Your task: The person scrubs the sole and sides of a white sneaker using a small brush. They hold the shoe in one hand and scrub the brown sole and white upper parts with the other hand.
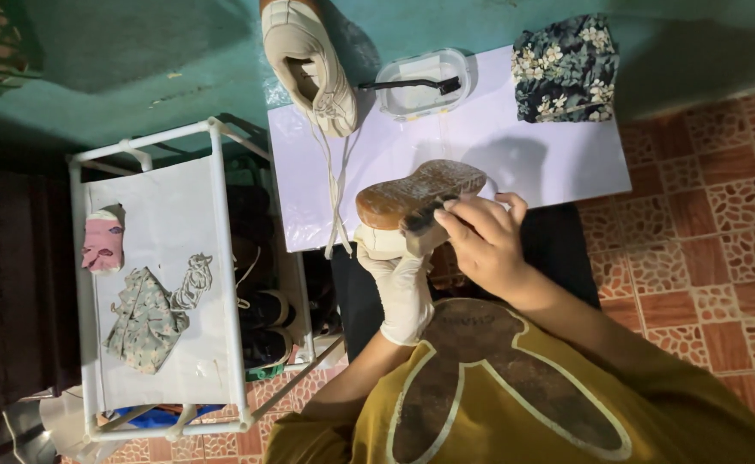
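My left hand point(401, 288), in a white glove, holds a beige sneaker point(420, 193) upside down, its brown rubber sole facing up. My right hand point(483, 239) is bare and grips a small dark brush point(426, 219) pressed against the sole's near edge. The second beige sneaker point(310, 62) lies upright on a white sheet point(515, 146) spread on the floor, its laces trailing toward me.
A clear plastic tub point(420, 86) with a black brush point(412, 84) across it sits on the sheet beside a dark floral cloth point(566, 69). At left stands a white rack point(158, 275) holding a pink cloth point(103, 243), a floral rag point(146, 322), laces and dark shoes point(266, 326).
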